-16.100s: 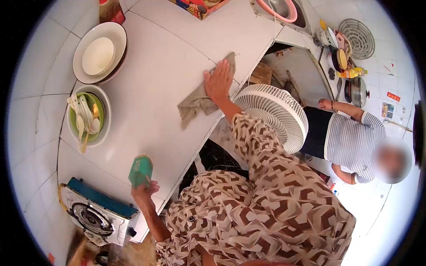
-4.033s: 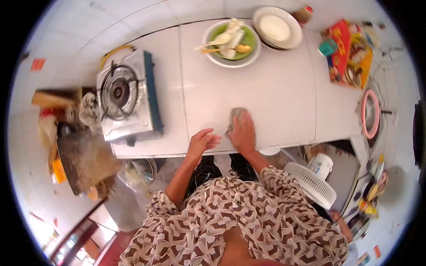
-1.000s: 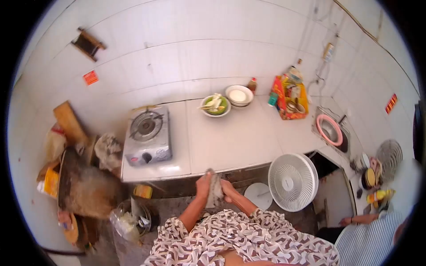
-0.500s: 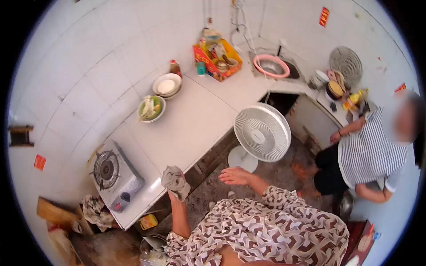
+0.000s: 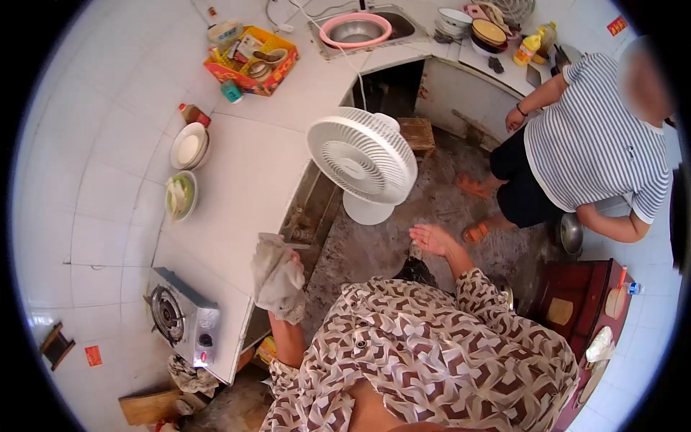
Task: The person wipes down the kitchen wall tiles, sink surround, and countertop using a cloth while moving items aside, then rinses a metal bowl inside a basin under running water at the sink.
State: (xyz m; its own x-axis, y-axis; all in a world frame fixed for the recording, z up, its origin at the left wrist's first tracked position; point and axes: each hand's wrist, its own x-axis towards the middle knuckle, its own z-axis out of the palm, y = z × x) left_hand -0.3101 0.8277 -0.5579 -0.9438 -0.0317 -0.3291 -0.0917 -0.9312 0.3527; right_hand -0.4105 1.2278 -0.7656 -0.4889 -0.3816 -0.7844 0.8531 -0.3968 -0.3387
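Observation:
A crumpled grey cloth [image 5: 277, 277] is in my left hand [image 5: 296, 261]; it covers most of that hand, with only a bit of the fingers showing at its right side. Hand and cloth are beside the front edge of the white counter [image 5: 230, 216]. My right hand [image 5: 430, 239] is held over the floor, fingers stretched out, nothing in it. Close in front of it stands a white fan [image 5: 356, 158] on a round base, apart from the hand.
A gas stove [image 5: 183, 317] sits at the counter's near end. Bowls [image 5: 191, 147] and a red-yellow box of jars [image 5: 252, 61] stand along the wall, a sink [image 5: 403, 25] at the back. Another person [image 5: 597, 137] stands right, near a dark red cabinet [image 5: 576, 295].
My view has turned, shifting the counter and fan leftward. My right hand has moved right, away from the left one, and its palm shows more. The cloth in my left hand looks more spread out.

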